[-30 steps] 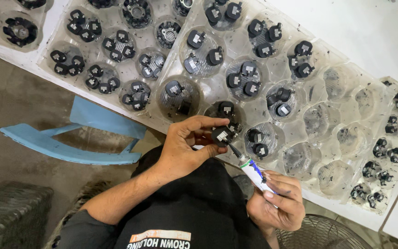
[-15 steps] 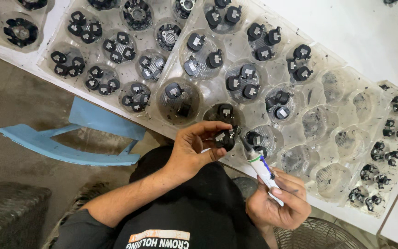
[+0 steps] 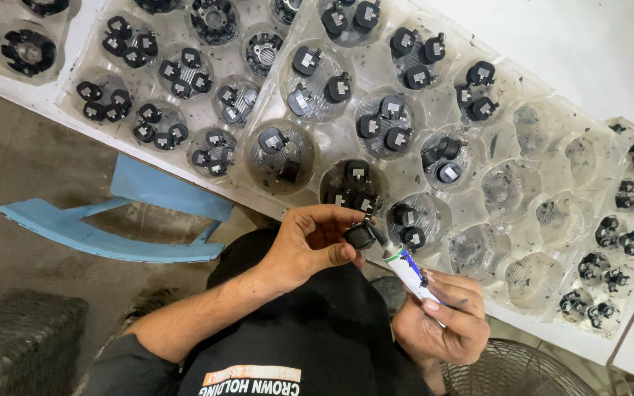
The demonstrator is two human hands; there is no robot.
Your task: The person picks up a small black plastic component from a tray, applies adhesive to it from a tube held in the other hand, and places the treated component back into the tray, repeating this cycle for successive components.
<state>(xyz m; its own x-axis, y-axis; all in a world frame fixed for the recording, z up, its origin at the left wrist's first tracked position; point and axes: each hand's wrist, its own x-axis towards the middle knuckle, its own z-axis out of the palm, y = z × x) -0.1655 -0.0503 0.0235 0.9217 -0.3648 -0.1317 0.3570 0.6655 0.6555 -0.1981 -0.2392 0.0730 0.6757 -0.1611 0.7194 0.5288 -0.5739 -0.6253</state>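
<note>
The left hand [image 3: 306, 246] pinched a small black part [image 3: 361, 235] between thumb and fingertips, tipped toward the tube so its face met the nozzle. The right hand [image 3: 442, 323], at about four o'clock from that part, was wrapped closed around a white glue tube [image 3: 405, 265], angled up to ten o'clock so its tip touched the part. Both hovered just off the table edge, clear of the tray. At twelve o'clock lay the clear plastic tray [image 3: 478, 169], its round cups holding more black parts [image 3: 390, 128], several cups at three o'clock bare. A blue stool [image 3: 119, 227] stood at nine o'clock.
</note>
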